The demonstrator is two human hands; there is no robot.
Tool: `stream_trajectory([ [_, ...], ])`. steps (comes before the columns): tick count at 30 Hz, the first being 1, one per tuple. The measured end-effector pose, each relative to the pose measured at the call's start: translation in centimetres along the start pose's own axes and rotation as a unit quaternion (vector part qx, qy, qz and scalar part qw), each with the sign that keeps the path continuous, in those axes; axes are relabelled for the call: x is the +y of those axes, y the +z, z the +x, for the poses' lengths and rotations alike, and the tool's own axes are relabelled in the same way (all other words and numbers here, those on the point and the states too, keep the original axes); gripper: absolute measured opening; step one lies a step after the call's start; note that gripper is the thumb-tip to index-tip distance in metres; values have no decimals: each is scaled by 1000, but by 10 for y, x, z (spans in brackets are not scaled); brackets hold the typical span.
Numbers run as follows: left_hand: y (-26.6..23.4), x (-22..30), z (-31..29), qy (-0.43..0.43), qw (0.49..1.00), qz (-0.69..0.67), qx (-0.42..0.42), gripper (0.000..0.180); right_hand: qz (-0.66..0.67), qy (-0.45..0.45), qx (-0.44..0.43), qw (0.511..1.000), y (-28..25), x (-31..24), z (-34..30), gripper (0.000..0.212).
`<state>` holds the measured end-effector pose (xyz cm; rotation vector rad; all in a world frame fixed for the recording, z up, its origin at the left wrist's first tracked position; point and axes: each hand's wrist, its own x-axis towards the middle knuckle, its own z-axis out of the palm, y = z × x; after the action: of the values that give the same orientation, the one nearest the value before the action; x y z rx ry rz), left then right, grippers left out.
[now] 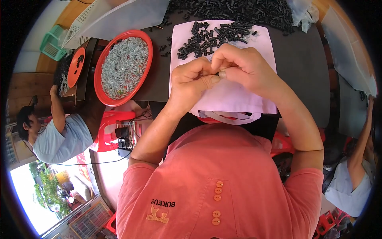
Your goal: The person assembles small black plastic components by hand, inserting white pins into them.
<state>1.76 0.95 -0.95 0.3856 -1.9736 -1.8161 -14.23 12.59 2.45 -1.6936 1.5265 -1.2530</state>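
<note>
Big red tray [107, 99] here, heaped with small translucent pieces [125, 67]; the smaller orange plate [72, 79] carries a few black bits [80, 59]. Left hand [191, 81] and right hand [243, 68] meet — both pinching a small dark part [217, 73] (mostly hidden) above the pink bag [238, 101]. Below, a dark table [300, 71], co-workers [65, 139] off both sides, black pieces [207, 40] strewn across the bag's far end.
</note>
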Motion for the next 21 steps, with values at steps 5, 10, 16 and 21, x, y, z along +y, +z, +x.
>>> stream_trajectory([
  [5, 1, 2, 0, -13, 999, -51, 0, 9, -18, -11, 9, 1000, 3, 4, 0, 16],
  [10, -2, 1, -1, -21, 998, -60, -18, 9, 22, 21, -8, 1000, 1, 6, 1, 14],
  [16, -1, -1, -1, -3, 999, -38, -34, 10, 25, -32, 13, 999, 3, 7, 1, 16],
  [21, -1, -1, -1, -2, 999, -28, -25, 11, -11, -19, -5, 1000, 3, -1, 1, 15],
])
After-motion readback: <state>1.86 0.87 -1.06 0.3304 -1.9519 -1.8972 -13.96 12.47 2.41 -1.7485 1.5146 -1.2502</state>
